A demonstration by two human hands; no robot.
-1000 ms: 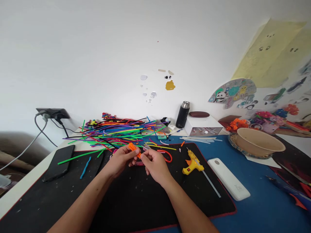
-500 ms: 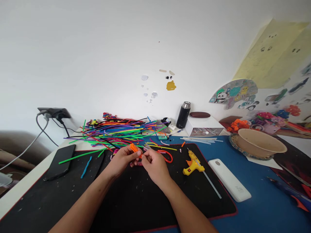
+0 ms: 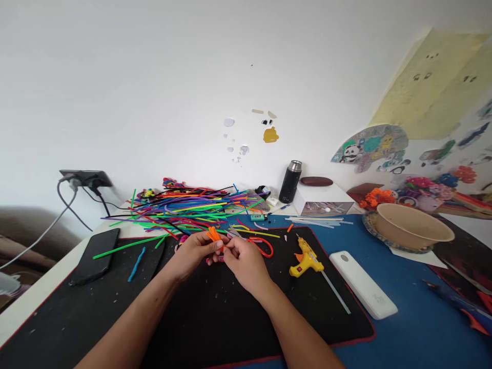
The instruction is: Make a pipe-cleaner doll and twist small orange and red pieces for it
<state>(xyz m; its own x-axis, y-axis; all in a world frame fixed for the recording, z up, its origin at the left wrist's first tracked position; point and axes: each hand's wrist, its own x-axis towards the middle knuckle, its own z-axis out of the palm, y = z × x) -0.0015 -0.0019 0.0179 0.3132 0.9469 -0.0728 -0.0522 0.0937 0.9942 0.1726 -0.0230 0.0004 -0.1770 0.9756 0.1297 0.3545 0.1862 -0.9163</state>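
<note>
Left of the glue gun (image 3: 306, 261), the left hand (image 3: 195, 253) and right hand (image 3: 246, 259) pinch an orange bundle (image 3: 214, 235) between thumbs and fingers.

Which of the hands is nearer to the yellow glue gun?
The right. The right hand is left of the yellow glue gun, not touching it; the left hand is farther left, beyond the right one, holding an orange bundle.
</note>
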